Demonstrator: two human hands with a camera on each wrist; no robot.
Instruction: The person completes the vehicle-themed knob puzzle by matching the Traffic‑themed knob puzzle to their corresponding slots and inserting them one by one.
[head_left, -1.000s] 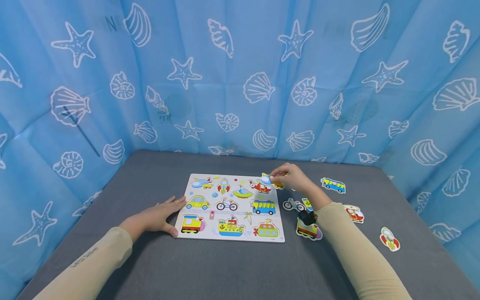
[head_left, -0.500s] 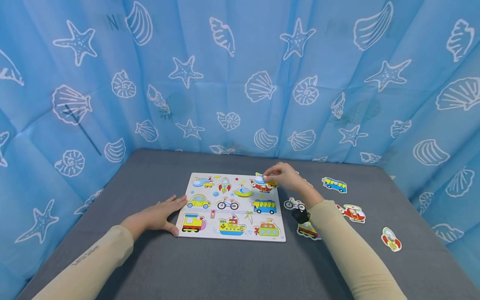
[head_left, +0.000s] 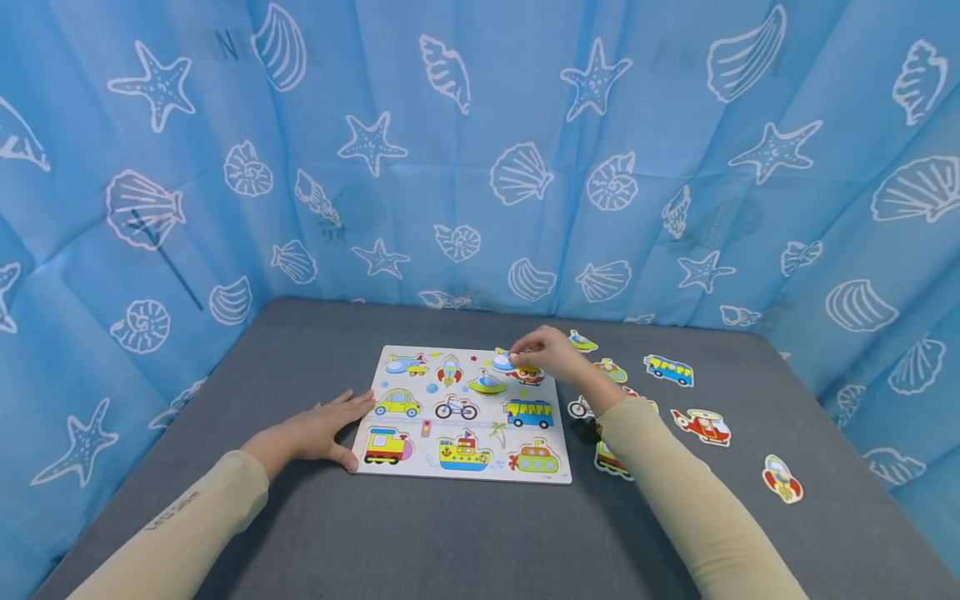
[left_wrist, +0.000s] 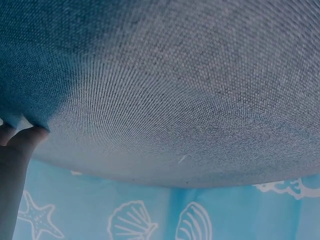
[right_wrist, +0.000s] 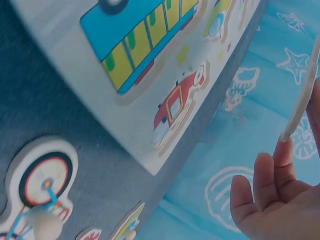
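A white puzzle board [head_left: 431, 379] lies on the grey table, printed with pictures of vehicles. My right hand [head_left: 552, 352] pinches a blue and yellow airplane puzzle piece [head_left: 502, 361] above the board's top right. In the right wrist view the airplane piece shows edge-on at the fingertips [right_wrist: 284, 150], raised over the helicopter picture [right_wrist: 177, 102]. My left hand [head_left: 318, 429] rests spread against the board's left edge, thumb at the lower left corner. Only some of its fingers [left_wrist: 32, 137] appear in the left wrist view.
Loose pieces lie right of the board: a bus [head_left: 669, 370], a helicopter [head_left: 705, 427], a rocket [head_left: 782, 478], a flying saucer [head_left: 582, 341], a submarine [head_left: 612, 370], a bicycle [right_wrist: 47, 182] with a round knob and a train [head_left: 611, 461], partly under the right sleeve. A blue shell-print curtain [head_left: 465, 167] stands behind.
My right hand has carried the airplane piece leftward, from the board's top right corner to over the helicopter and toward the flying saucer picture. The left hand has stayed at the board's edge.
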